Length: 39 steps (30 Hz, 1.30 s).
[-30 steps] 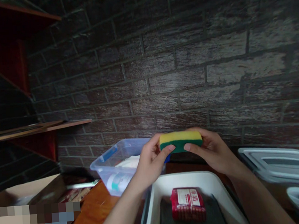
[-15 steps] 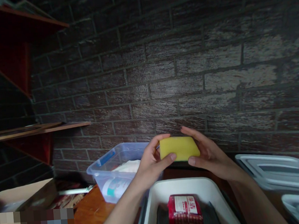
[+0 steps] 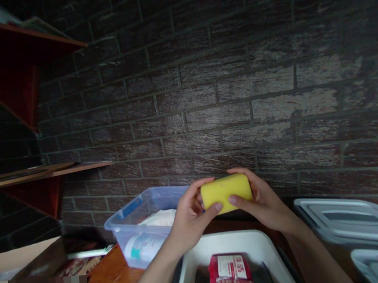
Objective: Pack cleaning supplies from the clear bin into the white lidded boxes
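A yellow sponge (image 3: 226, 191) is held up between both hands, above the back rim of a white plastic bin (image 3: 230, 238). My left hand (image 3: 194, 210) grips its left end, thumb on the near face and fingers behind. Closed on the right end, my right hand (image 3: 260, 197) presses its thumb against the front and curls its fingers over the far edge. Inside the white bin lies a red package with a white label (image 3: 231, 270), resting on something dark.
Left of the white bin stands a clear bluish bin (image 3: 125, 230) with a white bottle (image 3: 146, 246) and white cloth. Grey-white lids (image 3: 349, 218) lie at right. Behind is a dark brick wall (image 3: 200, 110); wooden shelves (image 3: 90, 165) jut from the left. A cardboard box (image 3: 29, 260) sits lower left.
The sponge has tilted, its right end slightly higher, and my right thumb has moved further onto its front face. The whole view has shifted a little, so things appear slightly lower.
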Each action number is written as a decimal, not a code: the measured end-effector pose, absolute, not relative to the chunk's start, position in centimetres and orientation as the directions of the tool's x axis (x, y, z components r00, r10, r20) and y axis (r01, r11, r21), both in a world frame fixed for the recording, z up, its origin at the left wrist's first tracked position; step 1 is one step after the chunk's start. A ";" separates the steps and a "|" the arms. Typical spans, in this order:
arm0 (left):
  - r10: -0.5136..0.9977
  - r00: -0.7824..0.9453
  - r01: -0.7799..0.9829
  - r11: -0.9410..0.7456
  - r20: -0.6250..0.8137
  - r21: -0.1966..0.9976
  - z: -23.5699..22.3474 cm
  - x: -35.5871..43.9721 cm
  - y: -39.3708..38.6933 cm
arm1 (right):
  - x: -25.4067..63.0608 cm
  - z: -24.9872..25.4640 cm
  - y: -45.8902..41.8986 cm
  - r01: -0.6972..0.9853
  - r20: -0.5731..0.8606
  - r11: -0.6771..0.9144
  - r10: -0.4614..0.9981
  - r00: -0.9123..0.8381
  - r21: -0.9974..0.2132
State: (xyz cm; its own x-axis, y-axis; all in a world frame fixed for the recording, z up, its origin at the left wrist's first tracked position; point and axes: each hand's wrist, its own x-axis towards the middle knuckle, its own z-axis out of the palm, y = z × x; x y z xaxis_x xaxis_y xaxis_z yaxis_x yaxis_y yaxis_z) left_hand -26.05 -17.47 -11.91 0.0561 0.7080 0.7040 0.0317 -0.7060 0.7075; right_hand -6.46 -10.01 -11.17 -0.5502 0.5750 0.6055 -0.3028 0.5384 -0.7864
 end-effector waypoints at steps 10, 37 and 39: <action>0.753 0.050 0.148 -0.656 0.657 0.740 -12.4 -26.0 -17.3 | -7.0 -11.0 -9.5 -0.039 0.902 0.943 0.303 -0.306 -0.330; 0.795 -0.002 0.064 -0.605 0.607 0.793 -12.6 -26.5 -16.0 | -6.6 -12.1 -7.1 -0.007 0.594 0.644 0.701 -0.395 -0.765; 0.828 0.002 -0.016 -0.561 0.561 0.828 -12.1 -26.3 -16.4 | -6.6 -11.6 -8.6 -0.189 0.587 0.579 0.642 -0.493 -0.793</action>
State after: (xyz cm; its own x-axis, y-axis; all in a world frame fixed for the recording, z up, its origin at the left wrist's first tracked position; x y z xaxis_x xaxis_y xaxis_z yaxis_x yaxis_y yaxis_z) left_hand -26.30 -16.40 -12.09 0.0024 0.8276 0.5613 -0.0163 -0.5612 0.8275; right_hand -6.64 -8.59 -11.57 -0.4930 0.6423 0.5869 -0.1889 0.5794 -0.7928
